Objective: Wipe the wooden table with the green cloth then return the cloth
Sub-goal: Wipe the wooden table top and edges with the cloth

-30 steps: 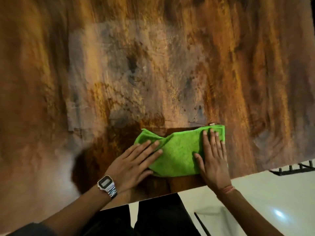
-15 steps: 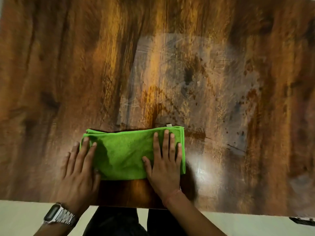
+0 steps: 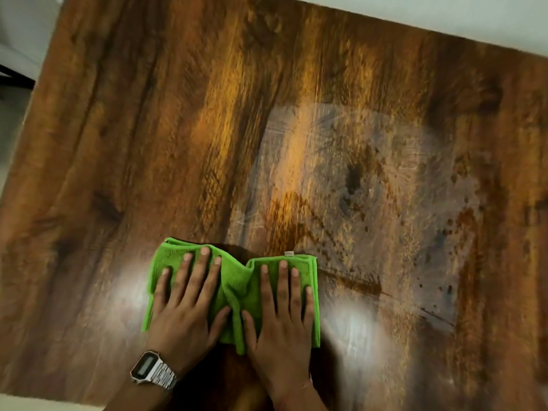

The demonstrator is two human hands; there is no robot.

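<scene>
A green cloth [image 3: 237,287] lies bunched on the wooden table [image 3: 148,143] near its front edge. My left hand [image 3: 185,307], with a steel watch on the wrist, presses flat on the cloth's left half, fingers straight and spread. My right hand [image 3: 283,310] presses flat on the right half, fingers straight. Between the two hands the cloth is pushed up into a fold. A small white tag shows at the cloth's far edge.
A pale, smeared patch with dark specks [image 3: 385,203] covers the table's middle right. White floor [image 3: 444,13] shows beyond the far edge and at the left. A dark frame [image 3: 12,80] sits at the far left.
My left hand has moved fully onto the cloth and toward my right hand, bunching the cloth in the middle. The view has swung, showing more of the table's far edge.
</scene>
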